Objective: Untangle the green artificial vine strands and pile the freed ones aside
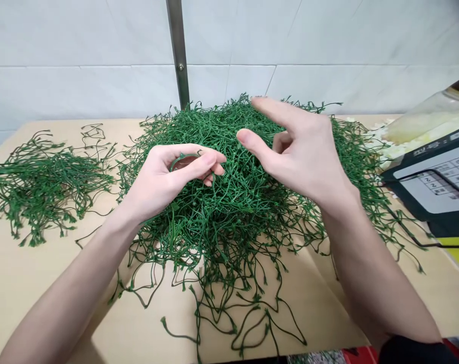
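A large tangled heap of thin green plastic stems (233,217) with small forked tips lies in the middle of the table. My left hand (165,177) is over its left side, thumb and fingers pinched on a green stem (179,155) that curls inside the palm. Over the heap's right side, my right hand (309,151) has its index finger and thumb stretched apart, with nothing visible between them. Its other fingers are curled and partly hidden. To the left lies a smaller, more aligned bunch of the same stems (43,182).
Loose stems (252,323) trail toward the front edge of the wooden table (32,283). At right are a dark box with a white label (442,177), a clear container (422,119) and white pieces (383,151). A metal post (179,55) rises behind, against the tiled wall.
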Tool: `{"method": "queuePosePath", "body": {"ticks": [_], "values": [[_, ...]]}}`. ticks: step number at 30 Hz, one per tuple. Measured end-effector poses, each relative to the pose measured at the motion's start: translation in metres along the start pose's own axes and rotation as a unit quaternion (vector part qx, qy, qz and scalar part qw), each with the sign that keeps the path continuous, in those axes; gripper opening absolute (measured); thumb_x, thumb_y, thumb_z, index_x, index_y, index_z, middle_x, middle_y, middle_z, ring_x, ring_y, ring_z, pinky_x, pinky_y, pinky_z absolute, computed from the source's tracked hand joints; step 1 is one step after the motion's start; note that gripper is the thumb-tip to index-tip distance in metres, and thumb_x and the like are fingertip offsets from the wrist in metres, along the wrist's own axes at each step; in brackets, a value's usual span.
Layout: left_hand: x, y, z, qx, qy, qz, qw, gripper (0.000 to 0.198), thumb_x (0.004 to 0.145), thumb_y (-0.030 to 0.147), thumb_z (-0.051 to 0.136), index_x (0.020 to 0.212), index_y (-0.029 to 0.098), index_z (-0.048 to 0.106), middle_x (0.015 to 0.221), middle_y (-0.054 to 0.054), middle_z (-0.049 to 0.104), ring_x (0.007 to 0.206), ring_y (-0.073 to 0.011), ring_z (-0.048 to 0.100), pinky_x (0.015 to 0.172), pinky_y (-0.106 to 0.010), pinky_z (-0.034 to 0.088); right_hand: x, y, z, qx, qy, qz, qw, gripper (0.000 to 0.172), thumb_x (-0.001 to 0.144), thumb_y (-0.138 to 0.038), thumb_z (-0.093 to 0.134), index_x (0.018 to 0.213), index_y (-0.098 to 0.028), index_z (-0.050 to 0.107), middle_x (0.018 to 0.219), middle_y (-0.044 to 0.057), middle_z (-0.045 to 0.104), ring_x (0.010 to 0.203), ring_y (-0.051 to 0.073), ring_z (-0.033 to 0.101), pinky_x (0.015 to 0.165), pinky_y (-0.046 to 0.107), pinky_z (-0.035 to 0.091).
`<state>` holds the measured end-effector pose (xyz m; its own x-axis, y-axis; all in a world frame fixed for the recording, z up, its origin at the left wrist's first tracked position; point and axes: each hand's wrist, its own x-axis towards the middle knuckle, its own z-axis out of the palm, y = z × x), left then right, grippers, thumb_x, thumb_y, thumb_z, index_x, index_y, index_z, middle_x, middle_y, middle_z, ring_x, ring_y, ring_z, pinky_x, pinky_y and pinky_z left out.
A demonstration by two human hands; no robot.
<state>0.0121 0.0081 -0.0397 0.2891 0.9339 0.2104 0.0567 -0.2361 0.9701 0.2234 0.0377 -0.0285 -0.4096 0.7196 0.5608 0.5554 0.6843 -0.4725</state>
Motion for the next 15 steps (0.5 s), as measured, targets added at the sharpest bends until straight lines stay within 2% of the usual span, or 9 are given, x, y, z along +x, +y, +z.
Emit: {"method": "queuePosePath", "body": {"ticks": [2, 4, 6, 8, 12, 15], "values": [[0.0, -0.001, 0.0, -0.032, 0.013, -0.003, 0.999, 0.017, 0.085, 0.027, 0.069, 0.098, 0.017, 0.076, 0.085, -0.005, 0.075, 0.069, -0.0115, 0.066, 0.071, -0.027, 0.056, -0.002, -0.006, -0.002, 0.028, -0.004, 0.031, 0.999, 0.032, 0.092, -0.043, 0.059, 0.088, -0.016, 0.074, 0.067, 0.002, 0.063, 0.047, 0.008, 0.04, 0.045, 0.026, 0.03], [0.001, -0.001, -0.001, -0.048, 0.026, -0.004, 0.999, 0.019, 0.084, 0.027, 0.071, 0.1, 0.017, 0.075, 0.086, -0.005, 0.075, 0.068, -0.0114, 0.068, 0.071, -0.028, 0.058, -0.003, -0.013, -0.003, 0.062, -0.056, 0.045, 0.996, 0.028, 0.09, -0.039, 0.062, 0.082, -0.016, 0.075, 0.055, -0.002, 0.053, 0.044, 0.006, 0.032, 0.042, 0.025, 0.024], [0.002, -0.001, -0.001, -0.042, 0.035, -0.006, 0.999, 0.02, 0.084, 0.029, 0.071, 0.099, 0.016, 0.075, 0.081, -0.004, 0.074, 0.066, -0.0118, 0.069, 0.07, -0.027, 0.059, -0.003, -0.017, -0.003, 0.085, -0.112, 0.048, 0.989, 0.02, 0.088, -0.032, 0.064, 0.086, -0.017, 0.076, 0.047, -0.006, 0.042, 0.042, 0.006, 0.027, 0.04, 0.024, 0.022], [0.002, 0.0, -0.001, -0.022, 0.04, -0.012, 0.999, 0.023, 0.083, 0.032, 0.071, 0.099, 0.016, 0.075, 0.073, -0.003, 0.073, 0.064, -0.0126, 0.069, 0.069, -0.027, 0.06, -0.002, -0.018, -0.001, 0.093, -0.147, 0.049, 0.984, 0.015, 0.086, -0.026, 0.065, 0.091, -0.016, 0.076, 0.046, -0.008, 0.037, 0.041, 0.005, 0.026, 0.04, 0.024, 0.022], [0.001, 0.0, -0.004, 0.016, 0.036, -0.01, 0.999, 0.027, 0.08, 0.034, 0.074, 0.102, 0.018, 0.074, 0.075, -0.003, 0.073, 0.064, -0.0128, 0.069, 0.068, -0.025, 0.06, -0.001, -0.017, 0.005, 0.105, -0.151, 0.037, 0.982, 0.011, 0.085, -0.016, 0.063, 0.085, -0.015, 0.074, 0.05, -0.006, 0.045, 0.044, 0.005, 0.028, 0.043, 0.024, 0.026], [0.001, 0.001, -0.006, 0.048, 0.045, 0.009, 0.998, 0.021, 0.078, 0.03, 0.076, 0.096, 0.019, 0.076, 0.08, -0.002, 0.073, 0.067, -0.0113, 0.069, 0.069, -0.023, 0.058, -0.001, -0.018, 0.005, 0.107, -0.136, 0.034, 0.984, 0.011, 0.083, -0.013, 0.063, 0.076, -0.015, 0.071, 0.056, -0.005, 0.052, 0.047, 0.005, 0.032, 0.045, 0.024, 0.028]]}}
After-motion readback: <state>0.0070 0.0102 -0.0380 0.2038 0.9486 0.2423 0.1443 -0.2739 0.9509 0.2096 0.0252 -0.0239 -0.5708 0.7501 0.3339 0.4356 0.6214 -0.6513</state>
